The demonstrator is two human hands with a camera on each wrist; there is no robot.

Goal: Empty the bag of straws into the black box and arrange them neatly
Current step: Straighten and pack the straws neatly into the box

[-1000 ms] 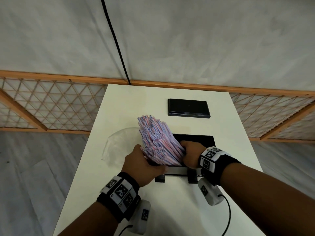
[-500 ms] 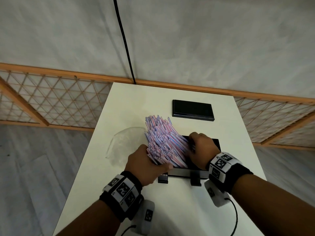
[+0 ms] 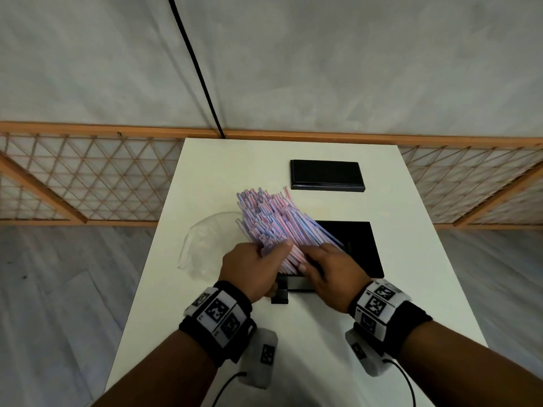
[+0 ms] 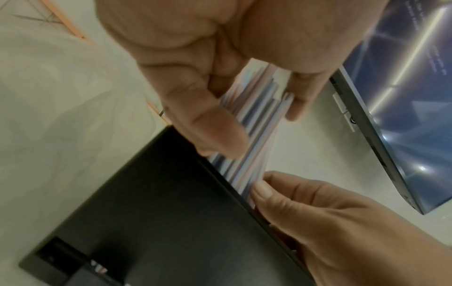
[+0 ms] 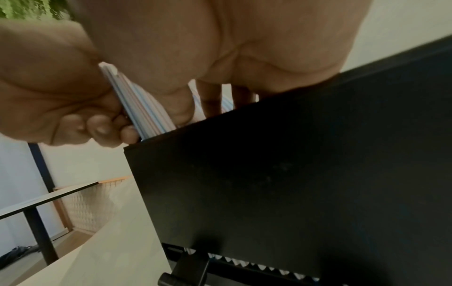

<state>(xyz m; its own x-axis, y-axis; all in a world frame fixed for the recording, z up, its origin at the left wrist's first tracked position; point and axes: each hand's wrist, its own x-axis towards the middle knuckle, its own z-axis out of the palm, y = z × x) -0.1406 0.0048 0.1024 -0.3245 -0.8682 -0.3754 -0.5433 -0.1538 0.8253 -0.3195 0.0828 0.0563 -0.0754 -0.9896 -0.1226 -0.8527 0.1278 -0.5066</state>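
A thick bundle of pink and blue straws (image 3: pixel 270 221) stands with its lower end in the open black box (image 3: pixel 361 248) and leans up and to the left. My left hand (image 3: pixel 276 254) grips the bundle's lower part from the left, fingers curled round the straws (image 4: pixel 254 120). From the right, my right hand (image 3: pixel 314 259) holds the same part, its thumb (image 4: pixel 264 191) against the straws at the box's edge. The right wrist view shows the straws (image 5: pixel 141 108) going down behind the box's wall (image 5: pixel 293 174). The empty clear bag (image 3: pixel 205 245) lies left of the box.
The box's black lid (image 3: pixel 326 174) lies flat at the back of the white table (image 3: pixel 411 289). A wooden lattice fence (image 3: pixel 88 183) runs behind the table and a black cable (image 3: pixel 194 63) crosses the floor. A black clip-like foot (image 3: pixel 279 295) sits at the box's near edge.
My right hand has come from the bundle's far right side to its near lower part, next to my left hand. The bundle leans lower and further to the left.
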